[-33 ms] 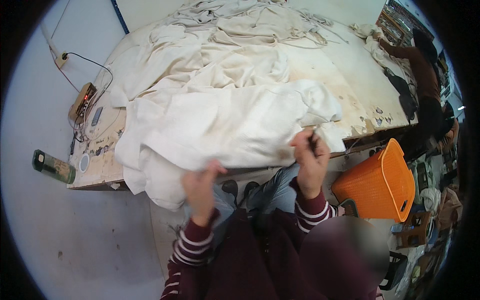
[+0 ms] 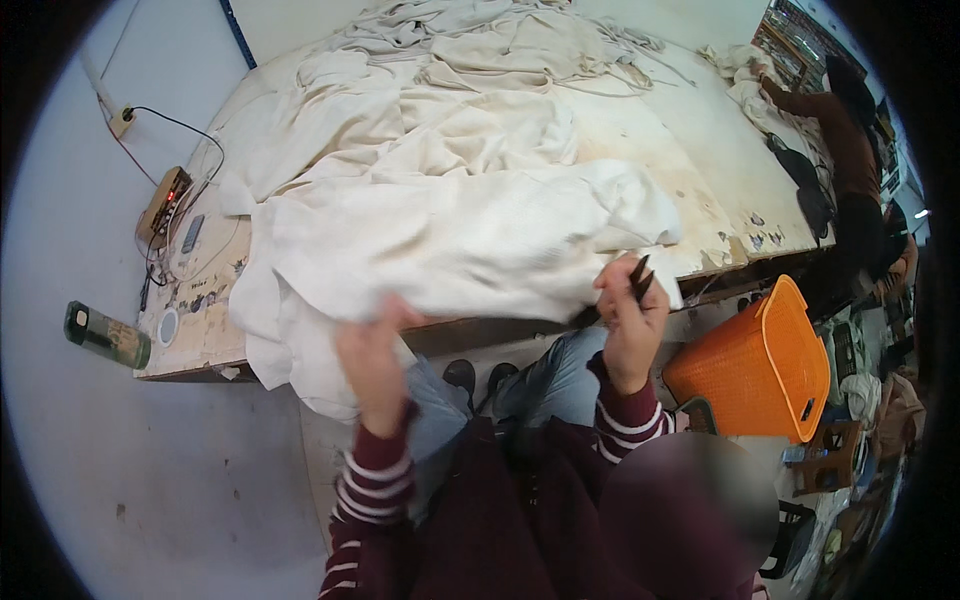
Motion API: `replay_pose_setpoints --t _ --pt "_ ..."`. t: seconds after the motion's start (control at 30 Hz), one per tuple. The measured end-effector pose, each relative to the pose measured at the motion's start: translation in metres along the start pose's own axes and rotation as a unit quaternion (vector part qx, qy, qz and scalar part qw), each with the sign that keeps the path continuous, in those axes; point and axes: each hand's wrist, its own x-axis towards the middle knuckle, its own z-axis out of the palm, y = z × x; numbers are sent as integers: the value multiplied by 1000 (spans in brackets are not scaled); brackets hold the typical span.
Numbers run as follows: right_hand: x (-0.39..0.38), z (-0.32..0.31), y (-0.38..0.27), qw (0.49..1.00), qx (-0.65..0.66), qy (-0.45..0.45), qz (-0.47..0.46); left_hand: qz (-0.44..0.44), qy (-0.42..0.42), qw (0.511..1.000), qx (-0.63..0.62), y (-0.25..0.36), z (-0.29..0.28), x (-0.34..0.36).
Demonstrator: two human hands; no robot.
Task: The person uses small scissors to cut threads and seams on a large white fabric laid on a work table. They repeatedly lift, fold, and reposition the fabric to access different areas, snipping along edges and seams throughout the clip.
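Observation:
A large cream-white cloth point(image 2: 420, 250) lies in folds along the table's near side, and its left part hangs over the front edge. My right hand point(image 2: 632, 325) is closed on a small dark pointed tool, apparently thread snips point(image 2: 641, 278), its tips pointing up beside the cloth's right end. My left hand point(image 2: 372, 355) is in front of the cloth's lower left part. Motion smears its fingers, so whether they grip the cloth cannot be made out.
More cream garments point(image 2: 480, 125) are heaped across the table point(image 2: 690, 190). An orange basket point(image 2: 740, 370) stands on the floor at right. At left are a green bottle point(image 2: 108, 335), a remote control point(image 2: 194, 233) and a wired box point(image 2: 165, 205). Another person point(image 2: 845, 140) works at the far right.
My left hand has moved left and slightly up. My right hand has shifted slightly right, with the tool's tips more visible. The cloth's front edge has risen, baring more of the table edge.

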Motion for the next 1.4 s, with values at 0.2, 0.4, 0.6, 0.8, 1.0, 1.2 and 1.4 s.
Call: replay_pose_setpoints --t 0.2,0.4,0.6,0.8,1.0,1.2,1.4 --pt "4 -57 21 976 -213 14 -33 83 169 944 -269 -21 3 50" --pt "-3 -76 39 936 -311 -95 -135 314 104 933 144 -19 58 -4" --pt "-8 -84 42 897 -390 -170 -117 335 -30 916 218 -11 58 -6" --pt "23 -67 1 953 -222 -74 -191 391 47 879 269 8 91 -20" --pt "104 -46 -92 929 -253 -59 -264 398 127 901 121 69 39 89" --pt "110 -24 -44 923 -282 -192 -179 312 138 939 37 96 -4 148" --pt "96 -46 26 994 -2 -68 87 157 -32 985 -70 7 9 116"
